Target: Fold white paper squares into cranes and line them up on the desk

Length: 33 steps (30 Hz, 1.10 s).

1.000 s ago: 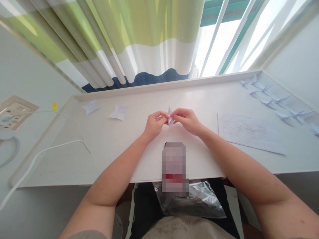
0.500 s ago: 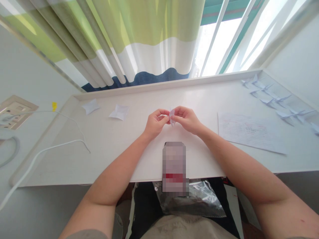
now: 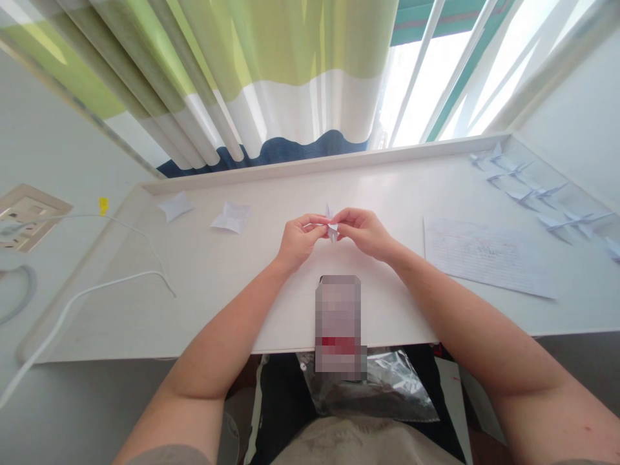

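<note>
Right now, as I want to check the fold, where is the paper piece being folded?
In the head view, near centre, the folded paper piece is pinched between the left hand and the right hand, left of the written sheet.

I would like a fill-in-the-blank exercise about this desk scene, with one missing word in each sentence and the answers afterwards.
1. The left hand and the right hand together pinch a small folded piece made of ____.
2. The handwritten sheet lies on the table to the ____ of both hands.
3. The white cable lies on the table's ____ side.

Missing words: paper; right; left.
</note>
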### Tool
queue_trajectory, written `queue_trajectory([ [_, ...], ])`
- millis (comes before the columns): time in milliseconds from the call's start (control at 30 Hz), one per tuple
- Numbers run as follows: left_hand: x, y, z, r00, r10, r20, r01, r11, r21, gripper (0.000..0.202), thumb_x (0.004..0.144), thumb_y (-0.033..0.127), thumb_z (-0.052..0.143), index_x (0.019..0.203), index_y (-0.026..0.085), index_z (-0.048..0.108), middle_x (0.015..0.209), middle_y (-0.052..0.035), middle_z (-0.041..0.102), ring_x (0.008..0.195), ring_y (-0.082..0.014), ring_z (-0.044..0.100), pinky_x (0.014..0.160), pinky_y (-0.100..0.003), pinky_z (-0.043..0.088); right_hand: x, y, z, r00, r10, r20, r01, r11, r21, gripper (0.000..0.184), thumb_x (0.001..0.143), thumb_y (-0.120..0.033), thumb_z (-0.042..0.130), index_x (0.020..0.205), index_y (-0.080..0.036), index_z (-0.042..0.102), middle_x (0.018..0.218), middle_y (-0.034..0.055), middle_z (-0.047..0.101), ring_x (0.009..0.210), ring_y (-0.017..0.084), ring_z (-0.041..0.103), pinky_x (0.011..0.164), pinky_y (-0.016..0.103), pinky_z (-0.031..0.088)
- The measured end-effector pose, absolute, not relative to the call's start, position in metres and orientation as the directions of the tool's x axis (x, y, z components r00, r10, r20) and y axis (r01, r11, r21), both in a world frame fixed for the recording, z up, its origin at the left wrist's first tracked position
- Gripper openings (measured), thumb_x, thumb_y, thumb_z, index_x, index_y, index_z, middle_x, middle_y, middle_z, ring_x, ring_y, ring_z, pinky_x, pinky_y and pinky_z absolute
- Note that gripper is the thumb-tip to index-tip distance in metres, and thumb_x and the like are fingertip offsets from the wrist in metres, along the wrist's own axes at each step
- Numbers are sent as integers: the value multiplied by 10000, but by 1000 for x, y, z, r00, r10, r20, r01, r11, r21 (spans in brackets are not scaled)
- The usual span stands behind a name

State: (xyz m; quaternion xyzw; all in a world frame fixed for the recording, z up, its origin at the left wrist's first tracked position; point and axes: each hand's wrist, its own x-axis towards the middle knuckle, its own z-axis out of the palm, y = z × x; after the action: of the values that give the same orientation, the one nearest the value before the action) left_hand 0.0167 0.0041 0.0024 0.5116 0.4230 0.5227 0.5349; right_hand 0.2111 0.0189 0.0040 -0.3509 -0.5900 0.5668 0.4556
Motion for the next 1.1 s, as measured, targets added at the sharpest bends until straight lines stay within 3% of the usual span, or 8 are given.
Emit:
queue_trajectory([
  [100,17,5,3,86,994,62,-143,-49,989,129,769,272,884,846,173,852,1097,-71,831,846,-177,785,863,-386,689,212,17,7,-331,936,122,-89,98,-991,120,813,-333,856,862,-227,832,884,37,827,833,203,758,794,388,668],
  [233,16,4,4,130,990,48,-150,-29,988,204,781,319,904,912,173,846,992,-68,842,846,-187,786,885,-386,666,212,17,7,-312,941,128,-74,110,-991,186,840,-399,867,868,-218,836,888,49,828,819,202,749,775,385,659],
  [367,15,4,2,137,989,47,-116,-31,993,277,752,294,933,980,194,811,827,-24,820,815,-204,800,868,-380,650,210,19,2,-269,949,162,-81,145,-986,363,748,-470,999,885,-229,765,877,28,810,792,189,744,792,390,650],
  [600,16,6,1,115,987,114,-81,-105,991,380,766,415,1003,955,207,748,821,-18,796,755,-169,754,753,-318,611,209,20,0,-268,948,173,-167,131,-977,609,666,-569,1071,925,-255,618,870,32,799,827,224,781,834,434,653],
  [833,17,9,-6,58,973,222,-70,-218,974,353,780,486,1004,864,207,805,845,-33,811,782,-165,743,768,-316,609,208,21,-3,-243,945,218,-104,198,-975,520,728,-643,1010,887,-234,732,846,40,798,808,216,771,795,413,653],
  [967,16,6,-2,117,973,198,-65,-191,979,365,780,461,1015,1003,213,868,877,-46,838,821,-184,777,816,-341,634,210,22,-2,-222,946,238,-65,229,-971,483,725,-622,1015,905,-232,796,913,57,830,866,236,790,872,447,678],
  [1100,17,4,0,69,972,225,-74,-220,973,345,779,455,1019,980,214,877,939,-57,858,874,-196,795,869,-363,655,211,21,2,-234,936,261,-59,254,-965,454,749,-599,1014,956,-237,835,948,65,840,904,248,795,953,486,682],
])
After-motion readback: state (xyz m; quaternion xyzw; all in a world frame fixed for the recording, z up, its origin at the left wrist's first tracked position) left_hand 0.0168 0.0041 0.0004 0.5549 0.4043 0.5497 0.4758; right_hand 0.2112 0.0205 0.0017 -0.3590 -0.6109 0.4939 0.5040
